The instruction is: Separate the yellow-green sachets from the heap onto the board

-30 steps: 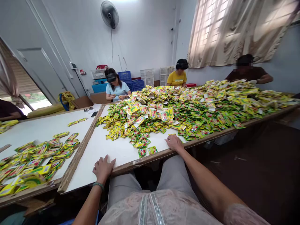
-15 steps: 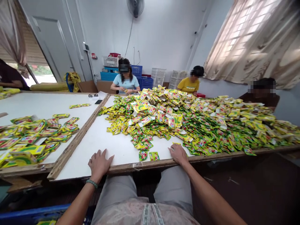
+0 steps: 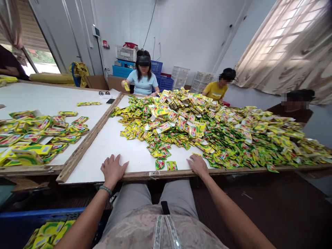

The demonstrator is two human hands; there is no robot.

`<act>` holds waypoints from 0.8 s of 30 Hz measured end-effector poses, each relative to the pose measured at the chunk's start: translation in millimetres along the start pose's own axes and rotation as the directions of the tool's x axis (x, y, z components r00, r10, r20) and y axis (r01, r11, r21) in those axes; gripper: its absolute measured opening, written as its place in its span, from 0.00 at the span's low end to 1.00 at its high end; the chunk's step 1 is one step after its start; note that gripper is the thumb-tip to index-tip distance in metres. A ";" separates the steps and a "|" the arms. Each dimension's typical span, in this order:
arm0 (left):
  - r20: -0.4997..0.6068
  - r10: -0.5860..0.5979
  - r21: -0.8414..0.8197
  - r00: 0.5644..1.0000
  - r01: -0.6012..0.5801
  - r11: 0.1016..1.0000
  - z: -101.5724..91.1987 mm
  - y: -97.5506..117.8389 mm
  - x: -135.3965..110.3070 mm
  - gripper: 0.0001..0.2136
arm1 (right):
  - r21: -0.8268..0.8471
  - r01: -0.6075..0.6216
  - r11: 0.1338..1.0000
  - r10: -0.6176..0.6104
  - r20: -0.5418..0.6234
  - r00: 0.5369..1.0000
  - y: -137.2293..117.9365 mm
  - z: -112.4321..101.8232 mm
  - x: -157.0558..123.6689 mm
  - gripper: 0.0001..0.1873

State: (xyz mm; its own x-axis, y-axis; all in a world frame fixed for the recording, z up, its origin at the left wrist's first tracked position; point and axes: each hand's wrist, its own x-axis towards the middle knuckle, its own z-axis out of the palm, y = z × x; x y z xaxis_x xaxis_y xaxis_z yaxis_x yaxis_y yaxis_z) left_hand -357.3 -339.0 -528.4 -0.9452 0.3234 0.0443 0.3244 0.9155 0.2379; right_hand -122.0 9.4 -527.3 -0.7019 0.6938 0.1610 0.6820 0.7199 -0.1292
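My left hand rests on the white tabletop at its front edge, fingers spread and nothing in them. A bracelet circles that wrist. Farther right, my right hand lies on the same edge with its fingers stretched out, also holding nothing. Between the hands are two small packets, a green one and a yellow-green one, near the wooden edge. Beyond my right hand spreads a large heap of green sachets, with small yellow boxes piled on top.
A wooden strip divides the table; more yellow boxes lie left of it. Below left stands a blue crate with yellow packs inside. Co-workers sit across the table, one in a light blue shirt, another in a yellow shirt.
My view has tilted down and shifted, showing more of the blue crate. Both hands stay on the table edge. The co-worker in light blue has raised a hand with a yellow pack, out to the left.
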 end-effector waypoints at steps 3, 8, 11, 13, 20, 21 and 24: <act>-0.003 0.004 0.004 1.000 -0.004 1.000 -0.5 -0.2 -1.2 0.29 | -0.011 -0.023 1.000 0.023 0.023 0.999 -6.2 -1.6 -1.0 0.16; 0.005 0.017 0.031 1.000 -0.017 0.999 3.1 -1.9 -1.0 0.28 | 0.066 0.064 0.996 -0.058 -0.080 0.995 -44.6 4.8 -5.8 0.12; 0.013 0.027 0.055 1.000 -0.028 0.998 10.7 -3.9 2.4 0.28 | 0.184 0.133 0.974 -0.096 -0.198 0.976 -77.5 7.3 3.1 0.13; 0.013 0.015 0.065 1.000 -0.016 0.998 15.9 -5.1 5.0 0.29 | 0.257 0.192 0.947 -0.127 -0.249 0.960 -97.5 3.1 20.8 0.16; 0.039 0.001 0.094 0.999 -0.005 0.996 18.3 -5.0 8.0 0.29 | 0.382 0.071 0.922 0.041 -0.276 0.960 -140.3 -20.0 134.3 0.24; 0.045 0.003 0.098 0.999 -0.007 0.995 17.8 -4.7 7.9 0.29 | 0.387 -0.019 0.922 0.118 -0.234 0.965 -143.7 -19.3 148.0 0.28; 0.061 0.013 0.096 0.998 -0.019 0.995 17.1 -5.2 7.1 0.29 | 0.373 -0.150 0.916 0.202 -0.105 0.974 -152.0 -12.2 174.5 0.38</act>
State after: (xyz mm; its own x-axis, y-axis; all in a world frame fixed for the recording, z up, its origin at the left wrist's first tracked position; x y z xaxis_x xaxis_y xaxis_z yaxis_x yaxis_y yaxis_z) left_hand -365.1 -337.4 -545.9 -0.9370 0.3491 -0.0118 0.3440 0.9280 0.1428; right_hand -345.6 20.8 -467.6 -0.5237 0.8192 0.2337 0.6528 0.5622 -0.5077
